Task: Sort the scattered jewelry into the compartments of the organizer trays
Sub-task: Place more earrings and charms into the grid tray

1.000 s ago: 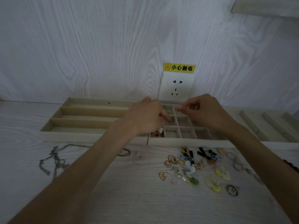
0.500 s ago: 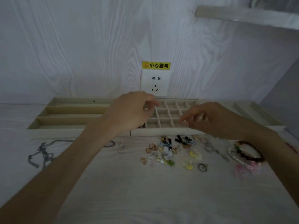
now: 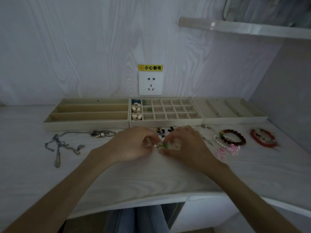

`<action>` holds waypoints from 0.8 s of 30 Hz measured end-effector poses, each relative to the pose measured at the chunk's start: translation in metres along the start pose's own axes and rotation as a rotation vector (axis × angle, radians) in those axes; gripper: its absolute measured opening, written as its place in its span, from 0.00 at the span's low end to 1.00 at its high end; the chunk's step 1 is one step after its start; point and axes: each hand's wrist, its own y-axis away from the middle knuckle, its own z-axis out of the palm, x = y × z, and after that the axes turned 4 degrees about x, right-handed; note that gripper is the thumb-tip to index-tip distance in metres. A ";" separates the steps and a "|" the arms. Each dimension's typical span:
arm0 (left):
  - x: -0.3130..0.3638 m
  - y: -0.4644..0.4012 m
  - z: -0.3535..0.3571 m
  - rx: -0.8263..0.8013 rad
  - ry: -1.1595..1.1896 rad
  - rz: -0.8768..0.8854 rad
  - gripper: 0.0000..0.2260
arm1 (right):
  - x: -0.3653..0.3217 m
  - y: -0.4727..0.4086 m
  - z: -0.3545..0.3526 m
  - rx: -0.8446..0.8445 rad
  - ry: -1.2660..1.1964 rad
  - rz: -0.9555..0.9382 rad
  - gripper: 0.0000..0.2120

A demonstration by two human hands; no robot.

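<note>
Three beige organizer trays stand against the wall: a long-slot tray (image 3: 87, 122), a grid tray (image 3: 168, 121) and a ridged tray (image 3: 235, 119). The grid tray's left column holds heart and flower earrings (image 3: 136, 113), and green pieces lie in the column beside it. On the desk just in front of the grid tray, my left hand (image 3: 133, 145) and my right hand (image 3: 185, 145) meet over the pile of small jewelry (image 3: 164, 146). Both have curled fingers pinching small pale and green pieces. Most of the pile is hidden under them.
Silver necklaces (image 3: 64, 145) lie on the desk at left. At right lie a dark bead bracelet (image 3: 234, 137), a pearl strand with pink flowers (image 3: 227, 149) and a red bracelet (image 3: 263, 137). A wall socket (image 3: 150, 83) is behind the trays. A shelf (image 3: 244, 28) juts out upper right.
Both hands came back from the grid tray toward me and dropped onto the jewelry pile on the desk. The view pulled back, showing the desk edge and the bracelets at right.
</note>
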 end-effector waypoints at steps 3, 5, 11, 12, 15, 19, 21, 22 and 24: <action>-0.002 0.003 -0.003 -0.003 -0.058 -0.032 0.11 | 0.002 0.000 0.004 0.037 -0.033 0.015 0.06; -0.002 0.004 -0.006 -0.007 -0.045 -0.045 0.10 | 0.006 -0.001 0.000 0.004 -0.006 0.021 0.06; 0.001 -0.007 -0.022 -0.005 0.192 -0.051 0.14 | 0.002 -0.027 -0.045 -0.149 -0.255 0.052 0.02; 0.004 -0.010 -0.026 -0.009 0.233 -0.046 0.13 | -0.001 -0.034 -0.055 -0.195 -0.286 0.056 0.03; 0.014 -0.021 -0.039 -0.033 0.346 -0.025 0.15 | -0.011 -0.055 -0.084 -0.242 -0.333 0.049 0.06; 0.024 -0.035 -0.056 -0.024 0.486 -0.114 0.16 | -0.027 -0.077 -0.111 -0.232 -0.265 0.040 0.06; 0.025 -0.041 -0.063 0.029 0.520 -0.138 0.14 | -0.031 -0.086 -0.115 -0.214 -0.252 0.041 0.05; 0.025 -0.043 -0.065 0.056 0.536 -0.144 0.13 | -0.032 -0.090 -0.114 -0.201 -0.243 0.047 0.06; 0.024 -0.045 -0.068 0.117 0.567 -0.143 0.14 | -0.034 -0.097 -0.109 -0.184 -0.245 0.070 0.09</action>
